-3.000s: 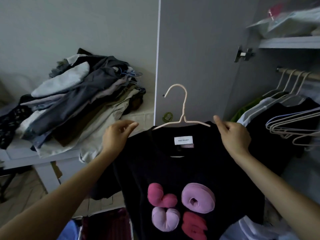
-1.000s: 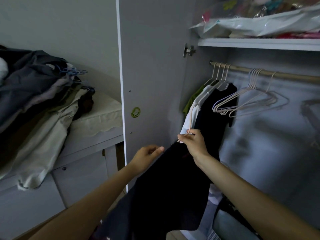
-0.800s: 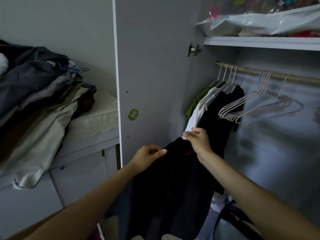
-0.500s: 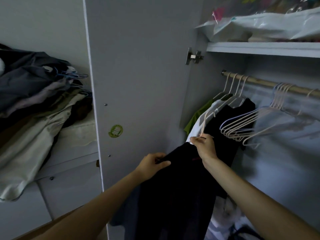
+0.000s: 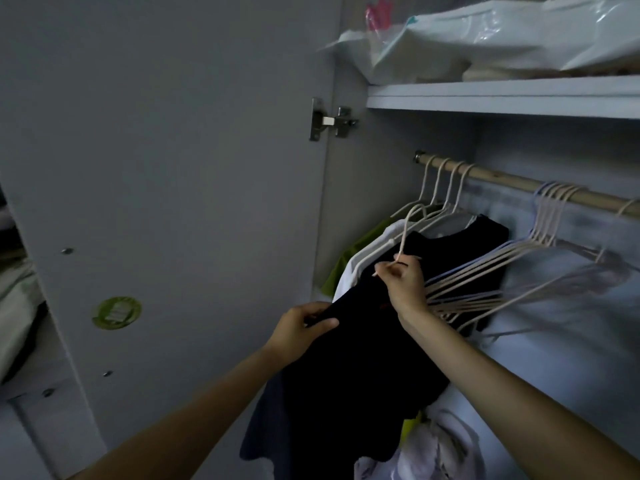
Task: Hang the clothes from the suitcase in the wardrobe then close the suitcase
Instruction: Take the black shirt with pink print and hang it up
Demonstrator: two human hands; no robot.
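At centre frame my right hand (image 5: 403, 284) pinches the neck of a pale hanger (image 5: 403, 233) carrying a black T-shirt (image 5: 349, 375), its hook raised below the wooden rail (image 5: 512, 183) at upper right and not on it. My left hand (image 5: 301, 332), lower centre, grips the shirt's shoulder with curled fingers. Hung garments (image 5: 460, 244) and empty hangers (image 5: 519, 268) crowd the rail; the wardrobe door (image 5: 166, 168) fills the left.

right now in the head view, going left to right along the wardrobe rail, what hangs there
green garment → white garment → black hung shirt → bunch of empty hangers → lone empty hanger
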